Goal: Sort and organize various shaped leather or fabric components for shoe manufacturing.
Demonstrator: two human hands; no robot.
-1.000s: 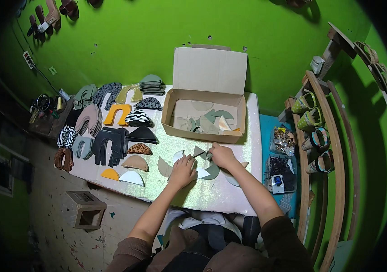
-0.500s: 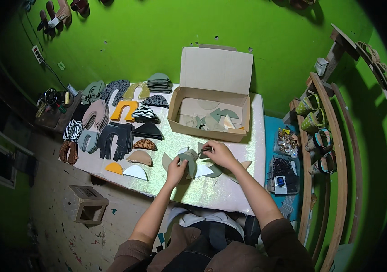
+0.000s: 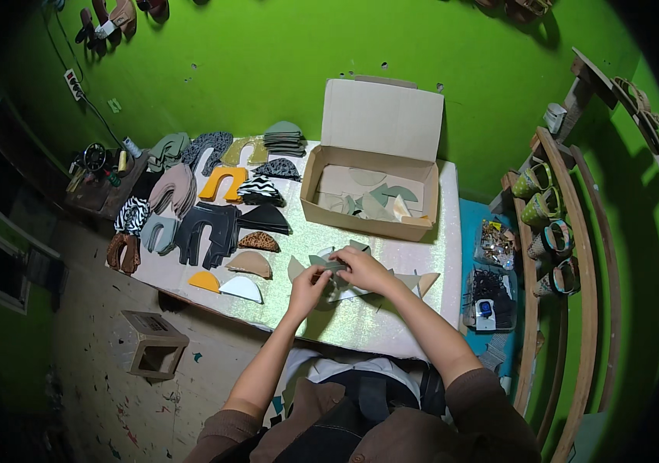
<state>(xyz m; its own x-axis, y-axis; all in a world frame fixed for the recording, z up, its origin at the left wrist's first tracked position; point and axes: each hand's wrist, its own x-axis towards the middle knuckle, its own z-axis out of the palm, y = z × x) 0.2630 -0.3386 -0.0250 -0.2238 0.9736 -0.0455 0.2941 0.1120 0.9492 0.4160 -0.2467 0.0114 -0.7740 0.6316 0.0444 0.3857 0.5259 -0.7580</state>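
Grey-green cut pieces [image 3: 327,262] are pinched between my two hands over the front part of the table. My left hand [image 3: 311,287] grips their near left side, with thumb and fingers closed. From the right, my right hand [image 3: 362,271] holds the same pieces, its fingertips together near the left ones. Several loose green, white and beige pieces lie under and around the hands, such as a beige pointed piece [image 3: 427,284] and a grey-green one [image 3: 295,268]. My fingers partly hide the held pieces.
An open cardboard box [image 3: 372,220] with loose cut pieces stands behind my hands. To the left lie stacks of half-moon and arch-shaped pieces, including orange arches [image 3: 221,182] and a white half-moon [image 3: 242,289]. A wooden rack with sandals [image 3: 543,207] stands at the right.
My right hand has moved left and met my left hand at the grey-green pieces; before, the hands were apart, each with a piece. The view has shifted slightly.
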